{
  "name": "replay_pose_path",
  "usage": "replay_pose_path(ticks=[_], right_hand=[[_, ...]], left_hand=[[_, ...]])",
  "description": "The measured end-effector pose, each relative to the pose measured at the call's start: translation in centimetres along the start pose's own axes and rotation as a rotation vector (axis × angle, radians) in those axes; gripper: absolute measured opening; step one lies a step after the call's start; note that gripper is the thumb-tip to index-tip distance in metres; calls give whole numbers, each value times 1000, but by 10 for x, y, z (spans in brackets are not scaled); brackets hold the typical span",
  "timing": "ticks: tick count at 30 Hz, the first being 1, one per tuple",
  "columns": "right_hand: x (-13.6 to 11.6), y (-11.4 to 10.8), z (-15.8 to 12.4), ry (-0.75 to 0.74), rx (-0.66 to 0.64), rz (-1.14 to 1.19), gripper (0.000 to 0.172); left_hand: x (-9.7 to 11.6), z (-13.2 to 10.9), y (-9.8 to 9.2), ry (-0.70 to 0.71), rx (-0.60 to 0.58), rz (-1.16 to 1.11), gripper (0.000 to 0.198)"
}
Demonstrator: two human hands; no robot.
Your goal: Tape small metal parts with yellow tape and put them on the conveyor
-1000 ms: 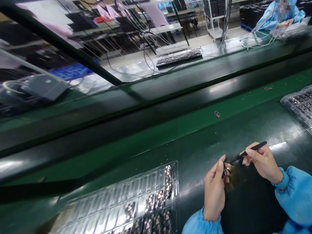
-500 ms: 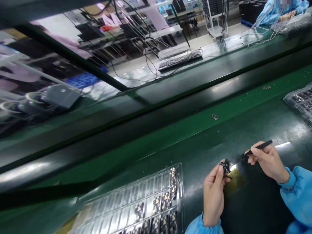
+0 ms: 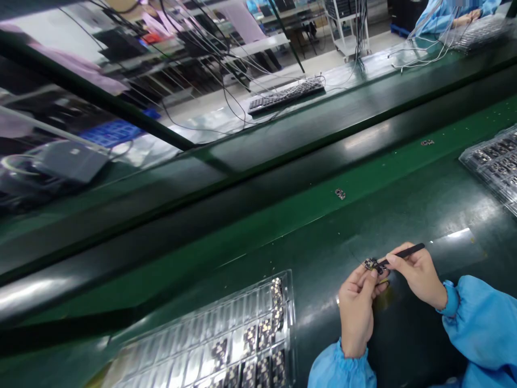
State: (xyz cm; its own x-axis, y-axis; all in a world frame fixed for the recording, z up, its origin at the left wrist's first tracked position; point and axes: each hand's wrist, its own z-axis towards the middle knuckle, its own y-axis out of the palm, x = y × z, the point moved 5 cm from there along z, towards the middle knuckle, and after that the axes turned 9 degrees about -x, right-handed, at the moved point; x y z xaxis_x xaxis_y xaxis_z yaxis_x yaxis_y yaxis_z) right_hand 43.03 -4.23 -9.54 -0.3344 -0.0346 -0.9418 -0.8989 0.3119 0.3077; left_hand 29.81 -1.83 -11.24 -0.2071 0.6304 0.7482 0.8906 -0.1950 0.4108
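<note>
Clear compartment tray [image 3: 226, 345] with small boards lower left, second tray [image 3: 490, 164] far right, two loose parts [image 3: 340, 193] on green belt [image 3: 283, 215], keyboard [image 3: 285, 95] and cables beyond, co-worker's blue sleeve [image 3: 428, 16] top right

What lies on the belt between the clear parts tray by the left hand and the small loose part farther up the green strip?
In the head view, nothing: only bare dark belt separates the tray from the loose part.
</note>
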Motion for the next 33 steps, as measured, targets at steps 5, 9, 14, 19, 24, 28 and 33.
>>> replay_pose_path(ticks=[5,9,14,19,24,28,33], right_hand=[[3,-2,1,13,3,-36,23],[3,-3,1,15,-9,-42,22],[4,-2,1,5,-6,-20,20],[3,-1,1,-9,-5,-52,19],[3,-1,1,-19,-13,-83,18],[4,-1,1,-6,-15,-75,20],[4,-2,1,-7,-16,-100,21]], left_hand=[[-2,1,-1,5,-6,14,39],[-4,2,-1,5,-15,11,40],[-4,2,1,6,-23,12,38],[-4,2,1,8,-25,-2,39],[-4,2,1,12,-30,4,37],[-4,2,0,12,-24,-2,38],[-3,1,1,8,-16,-3,38]])
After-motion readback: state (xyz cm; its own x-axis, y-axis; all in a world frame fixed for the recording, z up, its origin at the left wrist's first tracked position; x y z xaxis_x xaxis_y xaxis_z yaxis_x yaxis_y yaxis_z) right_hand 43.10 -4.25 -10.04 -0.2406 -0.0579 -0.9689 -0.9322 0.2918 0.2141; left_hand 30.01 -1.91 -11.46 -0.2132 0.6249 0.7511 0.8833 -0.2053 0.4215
